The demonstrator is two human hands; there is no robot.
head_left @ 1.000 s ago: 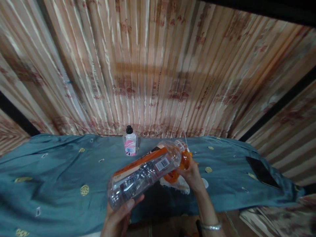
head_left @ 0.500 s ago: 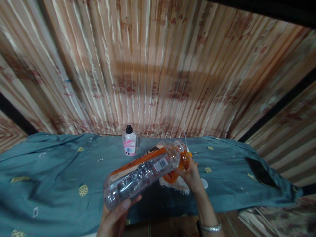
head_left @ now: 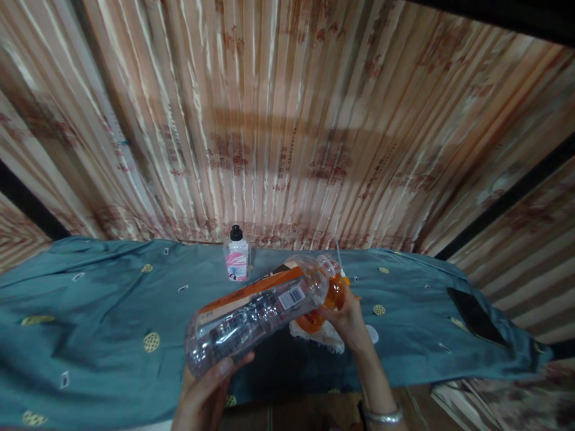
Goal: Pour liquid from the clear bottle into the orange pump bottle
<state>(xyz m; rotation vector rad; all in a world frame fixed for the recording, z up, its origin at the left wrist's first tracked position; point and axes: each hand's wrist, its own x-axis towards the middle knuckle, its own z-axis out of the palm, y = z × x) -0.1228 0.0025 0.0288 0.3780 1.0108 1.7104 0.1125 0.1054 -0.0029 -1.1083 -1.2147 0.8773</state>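
My left hand is wrapped round the base of a large clear plastic bottle with an orange and cream label and a barcode. The bottle lies tilted, its neck end up to the right. Against that neck is an orange bottle, gripped near its top by my right hand. Whether liquid passes between the two mouths I cannot tell. Under the orange bottle lies a white cloth. Just behind my right hand, a piece with an orange part and a thin white tube is partly hidden.
A clear pump bottle with a black top and pink label stands at the back. A white round disc lies by my right wrist, and a dark flat phone-like object further right. Teal patterned cloth covers the surface; curtains hang behind.
The base of the clear bottle and my left hand have shifted slightly left and up. My right hand and the orange bottle stay nearly in place.
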